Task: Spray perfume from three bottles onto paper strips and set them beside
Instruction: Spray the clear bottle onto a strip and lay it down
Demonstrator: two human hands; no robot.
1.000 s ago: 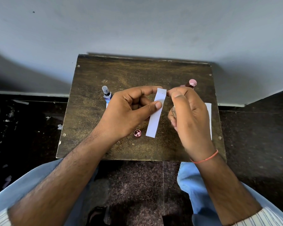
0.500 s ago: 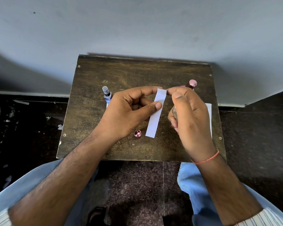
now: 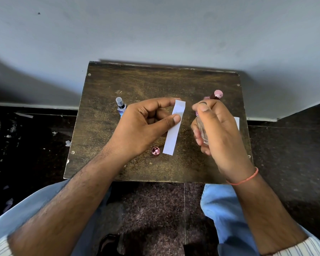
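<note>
Paper strip: white, held above the desk, long axis running near-to-far, slightly tilted; faint marks near its far end.
Left hand: pinches the strip by its far half, thumb on the near face, forefinger curled over the top edge; other fingers folded in behind.
Glass bottle: clear, just right of the strip, not touching it; mostly hidden inside the right hand, only one glass side shows.
Right hand: wrapped round the glass bottle, forefinger bent over the top of it, fingertip pointing toward the strip; orange thread band on the wrist.
Hands: apart, each clamped on its own thing, a narrow gap between them at the strip's far end.
Pink cap: small, round, shiny; lies on the desk just left of the strip's near end.
Blue bottle: stands upright on the desk, left of the strip and beyond the left hand's knuckles; clear cap on top.
Dark bottle: pink round top, right of the strip's far end, beyond the right hand; body mostly hidden.
Second strip: white, lying on the desk to the right of the held strip, mostly covered by the right hand.
Desk: dark worn wood, set against a grey wall.
Floor: dark, scraps of paper scattered on it left of the desk.
</note>
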